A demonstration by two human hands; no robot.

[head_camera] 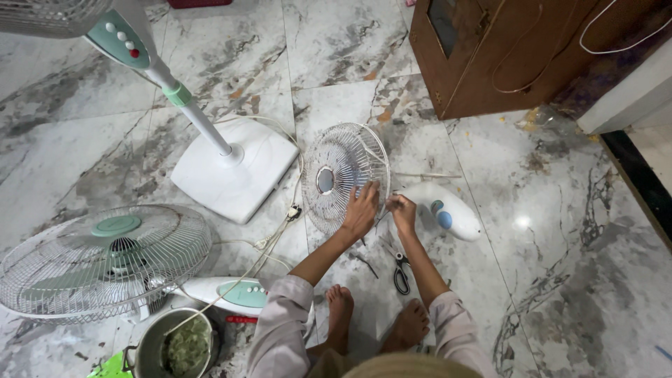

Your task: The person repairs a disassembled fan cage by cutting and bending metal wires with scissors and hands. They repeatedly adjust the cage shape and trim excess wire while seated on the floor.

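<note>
We see the left hand (362, 208) flat on the round white wire fan guard (343, 175), fingers spread over its lower right rim, gripping the wires. The guard stands tilted on the grey-white marble floor (560, 280), just above frame centre, its open hub hole at 9 o'clock from the hand. The right hand (402, 210) sits just beside the left at 3 o'clock, fingers pinched tight at the guard's edge; what they pinch is too small to tell. A white fan motor housing with a blue knob (444, 210) lies at 3 o'clock of the right hand, near it. Black-handled scissors (400, 271) lie on the floor at 6 o'clock from the hands, between the 2 forearms. 2 bare feet (371, 322) rest below them. At 9 o'clock, well apart, a white-and-green fan head with full wire cage (105, 262) lies on the floor. A white square fan base with pole (234, 171) stands at 10 o'clock. A metal pot with green contents (175, 346) sits at 7 o'clock. A brown wooden cabinet (504, 56) stands at 1 o'clock.
</note>
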